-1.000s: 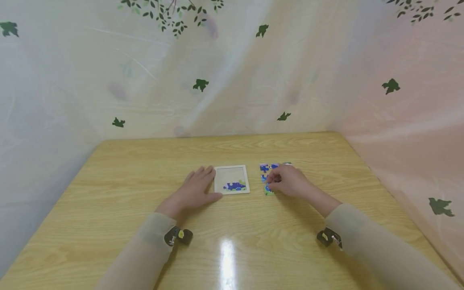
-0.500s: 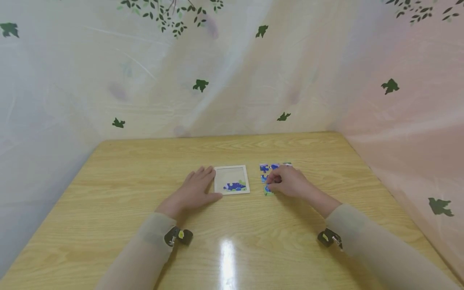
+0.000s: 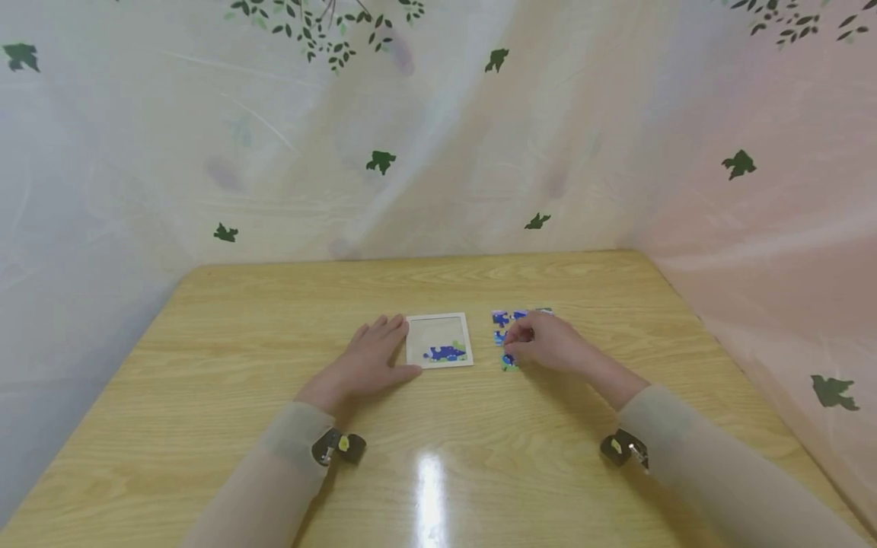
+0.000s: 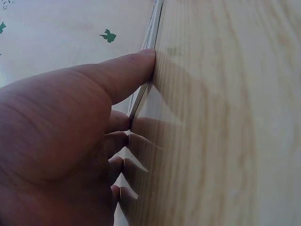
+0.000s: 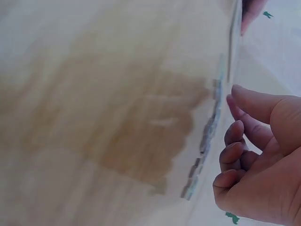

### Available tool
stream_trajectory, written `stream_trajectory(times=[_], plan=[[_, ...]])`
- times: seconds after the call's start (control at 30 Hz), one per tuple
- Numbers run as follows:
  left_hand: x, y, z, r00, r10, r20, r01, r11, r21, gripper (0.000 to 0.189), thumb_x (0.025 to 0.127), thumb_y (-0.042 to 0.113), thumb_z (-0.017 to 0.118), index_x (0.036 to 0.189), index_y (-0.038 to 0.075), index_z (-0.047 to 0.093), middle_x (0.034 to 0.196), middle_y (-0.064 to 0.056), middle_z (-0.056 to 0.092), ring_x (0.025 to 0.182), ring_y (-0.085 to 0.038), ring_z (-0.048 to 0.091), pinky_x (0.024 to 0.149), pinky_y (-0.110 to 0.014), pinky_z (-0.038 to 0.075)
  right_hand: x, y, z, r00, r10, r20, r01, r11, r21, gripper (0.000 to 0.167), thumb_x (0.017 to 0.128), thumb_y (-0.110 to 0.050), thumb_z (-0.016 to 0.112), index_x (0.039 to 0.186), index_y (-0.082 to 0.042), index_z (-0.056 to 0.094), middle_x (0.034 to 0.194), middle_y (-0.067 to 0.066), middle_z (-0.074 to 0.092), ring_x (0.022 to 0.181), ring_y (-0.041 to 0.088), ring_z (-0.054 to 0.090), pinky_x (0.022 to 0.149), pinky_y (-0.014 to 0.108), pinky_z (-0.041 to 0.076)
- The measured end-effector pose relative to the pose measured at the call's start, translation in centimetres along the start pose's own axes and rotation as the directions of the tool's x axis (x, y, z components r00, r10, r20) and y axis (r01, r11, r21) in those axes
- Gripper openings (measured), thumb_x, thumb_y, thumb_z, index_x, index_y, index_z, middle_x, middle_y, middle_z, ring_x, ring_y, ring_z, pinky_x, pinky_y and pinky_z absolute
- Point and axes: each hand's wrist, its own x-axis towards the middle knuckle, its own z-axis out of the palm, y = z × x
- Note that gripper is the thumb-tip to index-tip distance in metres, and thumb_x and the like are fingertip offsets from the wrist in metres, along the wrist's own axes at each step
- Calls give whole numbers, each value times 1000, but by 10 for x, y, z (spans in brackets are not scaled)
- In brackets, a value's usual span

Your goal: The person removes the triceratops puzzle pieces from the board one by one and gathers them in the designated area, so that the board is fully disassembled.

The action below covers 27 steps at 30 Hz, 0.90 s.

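My left hand (image 3: 370, 354) rests on the table with its fingers spread, at the left edge of a white-bordered square puzzle frame (image 3: 468, 335). In the left wrist view, the thumb (image 4: 127, 70) touches the frame's thin edge. Joined blue and green jigsaw pieces (image 3: 445, 353) lie in the frame's lower right part. My right hand (image 3: 548, 342) is just above loose jigsaw pieces (image 3: 501, 318), partly hiding them. Its fingers are curled, with thumb and index tips close together. In the right wrist view, nothing shows between these fingertips (image 5: 237, 92).
The light wood table (image 3: 438, 426) spreads on all sides of the frame and pieces. A pale curtain (image 3: 438, 152) with green leaf prints hangs behind it and at both sides. Small dark cameras (image 3: 623, 447) are strapped to both sleeves.
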Motion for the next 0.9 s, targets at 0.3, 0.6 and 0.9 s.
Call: stream_trajectory(times=[0.3, 0.6, 0.9], plan=[[-2, 0, 0, 1000, -12, -7, 12, 1000, -7, 94, 108, 57, 64, 173, 0, 26, 182, -18, 14, 169, -42, 7, 135, -59, 1, 11, -19, 3, 997, -67, -39, 70, 994, 86, 8, 104, -15, 79, 106, -10, 73, 93, 3, 63, 84, 21, 52, 71, 32, 43], [0, 0, 1, 1000, -10, -9, 10, 1000, -1, 94, 108, 58, 63, 173, 1, 27, 182, -18, 15, 169, -42, 8, 136, -59, 2, 22, -43, 19, 992, -126, -12, 127, 982, 142, 21, 103, -11, 80, 122, -3, 76, 101, 2, 71, 91, 19, 61, 77, 32, 53], [-1, -1, 2, 1000, -15, -4, 15, 1000, -4, 94, 108, 58, 64, 173, 1, 27, 183, -17, 15, 169, -41, 7, 136, -60, 2, 33, -58, 32, 989, -135, 63, 124, 979, 160, 27, 104, -11, 79, 130, -3, 76, 110, 2, 75, 103, 18, 68, 96, 38, 60]])
